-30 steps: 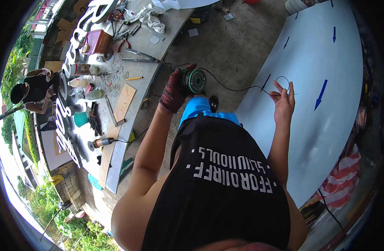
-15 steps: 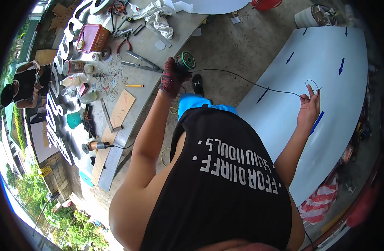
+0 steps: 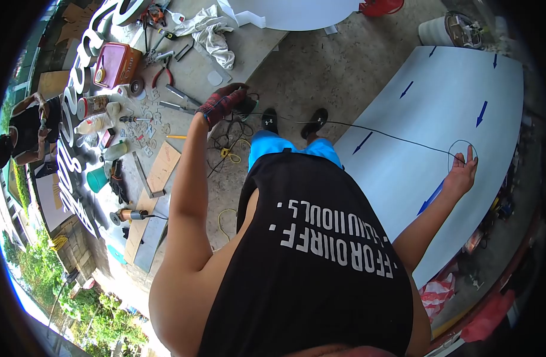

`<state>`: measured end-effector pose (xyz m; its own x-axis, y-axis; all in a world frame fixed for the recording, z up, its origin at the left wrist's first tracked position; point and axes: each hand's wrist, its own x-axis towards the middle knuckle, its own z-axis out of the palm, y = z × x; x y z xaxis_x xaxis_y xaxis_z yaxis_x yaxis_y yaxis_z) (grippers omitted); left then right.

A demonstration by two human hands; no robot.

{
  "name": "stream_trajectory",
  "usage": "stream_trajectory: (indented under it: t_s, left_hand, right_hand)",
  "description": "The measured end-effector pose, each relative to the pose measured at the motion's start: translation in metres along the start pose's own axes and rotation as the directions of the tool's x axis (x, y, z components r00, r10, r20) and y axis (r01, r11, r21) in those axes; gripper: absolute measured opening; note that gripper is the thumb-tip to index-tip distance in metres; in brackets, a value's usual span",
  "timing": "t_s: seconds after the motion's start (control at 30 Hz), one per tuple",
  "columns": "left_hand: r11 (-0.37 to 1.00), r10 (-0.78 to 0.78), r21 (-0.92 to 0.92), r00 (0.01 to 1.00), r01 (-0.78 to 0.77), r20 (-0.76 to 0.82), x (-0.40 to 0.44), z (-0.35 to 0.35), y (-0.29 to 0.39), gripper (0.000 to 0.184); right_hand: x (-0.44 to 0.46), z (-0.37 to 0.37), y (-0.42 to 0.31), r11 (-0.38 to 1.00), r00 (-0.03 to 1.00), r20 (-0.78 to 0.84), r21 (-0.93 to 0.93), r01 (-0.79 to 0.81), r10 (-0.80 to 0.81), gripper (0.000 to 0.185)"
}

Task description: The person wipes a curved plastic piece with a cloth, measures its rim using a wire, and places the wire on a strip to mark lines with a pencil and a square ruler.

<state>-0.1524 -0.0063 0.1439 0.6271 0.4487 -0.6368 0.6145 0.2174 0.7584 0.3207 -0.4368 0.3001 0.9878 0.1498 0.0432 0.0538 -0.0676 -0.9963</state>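
My left hand (image 3: pixel 221 106), in a dark red and black glove, is closed around a wire spool (image 3: pixel 245 109) beside the table edge. The spool is turned so that mostly its dark side shows. From it a thin dark wire (image 3: pixel 374 129) runs across to my bare right hand (image 3: pixel 461 174). There the thumb and fingers pinch the wire, and its end curls in a loop around the raised fingers. Beneath my right hand lies a large pale blue-white sheet (image 3: pixel 427 119) with dark blue arrow marks.
On the table (image 3: pixel 255 50) at left lie pliers (image 3: pixel 164 71), a red-brown container (image 3: pixel 117 65), a power tool (image 3: pixel 128 215), a wooden strip (image 3: pixel 161 169) and white letters. Tangled cords (image 3: pixel 230 140) lie on the floor. Another person (image 3: pixel 35 128) is at far left.
My left hand has moved left and the spool has turned away. My right hand has moved right and down, and the wire spans a longer gap. Both feet now show.
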Motion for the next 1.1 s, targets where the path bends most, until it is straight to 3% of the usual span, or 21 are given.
stream_trajectory:
  t_s: [0.07, 0.13, 0.17, 0.2, 0.23, 0.27, 0.33, 0.37, 0.4, 0.43, 0.47, 0.53, 0.6, 0.63, 0.77, 0.83, 0.93, 1.1]
  left_hand:
    - [0.999, 0.034, -0.030, 0.994, -0.037, -0.106, 0.018, 0.005, -0.011, 0.042]
    - [0.937, -0.030, -0.348, 0.979, -0.043, -0.202, 0.039, 0.009, -0.030, 0.045]
    - [0.935, -0.027, -0.350, 0.976, -0.051, -0.215, 0.045, 0.015, -0.038, 0.045]
    - [0.682, -0.055, -0.728, 0.986, -0.077, -0.156, 0.049, 0.021, -0.036, 0.049]
    - [0.288, -0.046, -0.955, 0.995, -0.073, -0.090, 0.053, 0.025, -0.034, 0.054]
    - [0.285, -0.047, -0.955, 0.994, -0.084, -0.102, 0.055, 0.026, -0.033, 0.054]
    - [0.269, 0.390, -0.961, 0.919, -0.058, 0.054, 0.037, 0.030, 0.006, 0.059]
    - [0.417, 0.181, -0.890, 0.976, -0.184, -0.117, 0.026, 0.046, 0.039, 0.057]
    - [0.411, 0.172, -0.892, 0.977, -0.187, -0.126, 0.028, 0.044, 0.043, 0.057]
    - [0.764, 0.066, -0.637, 0.995, -0.102, -0.079, 0.032, 0.035, 0.044, 0.055]
    - [0.964, -0.053, -0.264, 0.995, 0.031, -0.080, 0.036, 0.029, 0.045, 0.053]
    - [0.980, -0.117, -0.182, 0.976, 0.083, -0.185, 0.045, 0.041, 0.055, 0.049]
    - [0.965, -0.003, 0.221, 0.844, 0.144, -0.536, 0.066, 0.045, 0.041, 0.055]
    - [0.975, 0.032, 0.191, 0.790, 0.109, -0.613, 0.075, 0.046, 0.034, 0.058]
    - [0.983, -0.047, 0.098, 0.725, 0.156, -0.687, 0.104, 0.042, 0.023, 0.061]
    - [0.950, -0.061, 0.168, 0.681, 0.265, -0.729, 0.122, 0.039, 0.027, 0.061]
    - [0.912, -0.019, 0.269, 0.690, 0.308, -0.724, 0.152, 0.029, 0.027, 0.063]
    - [0.895, -0.029, 0.268, 0.645, 0.358, -0.763, 0.192, 0.018, 0.037, 0.063]
  right_hand:
    - [0.021, -0.004, 0.000, 0.999, 0.998, 0.034, 0.008, 0.050, -0.050, 0.067]
    - [0.043, -0.006, -0.001, 0.998, 0.997, 0.050, 0.042, 0.052, -0.054, 0.067]
    - [0.052, -0.005, -0.005, 0.997, 0.998, 0.021, 0.037, 0.065, -0.066, 0.066]
    - [0.064, -0.006, -0.006, 0.996, 0.997, -0.009, 0.034, 0.079, -0.079, 0.065]
    - [0.078, -0.012, -0.007, 0.995, 0.996, -0.006, 0.023, 0.093, -0.092, 0.063]
    - [0.093, -0.019, -0.007, 0.995, 0.996, 0.004, 0.030, 0.092, -0.092, 0.063]
    - [0.125, -0.033, -0.009, 0.996, 0.995, -0.049, -0.001, 0.084, -0.084, 0.062]
    - [0.142, -0.042, -0.010, 0.995, 0.994, -0.043, 0.015, 0.098, -0.097, 0.057]
    - [0.159, -0.050, -0.011, 0.996, 0.995, -0.030, 0.013, 0.093, -0.093, 0.057]
    - [0.175, -0.055, -0.012, 0.993, 0.993, -0.022, 0.030, 0.113, -0.112, 0.056]
    - [0.194, -0.060, -0.011, 0.990, 0.991, -0.014, 0.051, 0.134, -0.133, 0.054]
    - [0.219, -0.057, -0.011, 0.982, 0.981, 0.070, 0.074, 0.176, -0.181, 0.052]
    - [0.235, -0.042, -0.015, 0.986, 0.985, 0.067, 0.047, 0.159, -0.162, 0.053]
    - [0.237, -0.031, -0.017, 0.985, 0.980, 0.109, 0.058, 0.163, -0.168, 0.052]
    - [0.245, 0.007, -0.004, 0.993, 0.971, 0.211, 0.059, 0.100, -0.110, 0.052]
    - [0.240, 0.030, 0.002, 0.998, 0.973, 0.225, 0.043, 0.048, -0.057, 0.049]
    - [0.216, 0.069, 0.002, 1.000, 0.978, 0.205, -0.002, -0.029, 0.029, 0.041]
    - [0.199, 0.114, 0.016, 0.989, 0.931, 0.335, -0.013, -0.150, 0.146, 0.030]
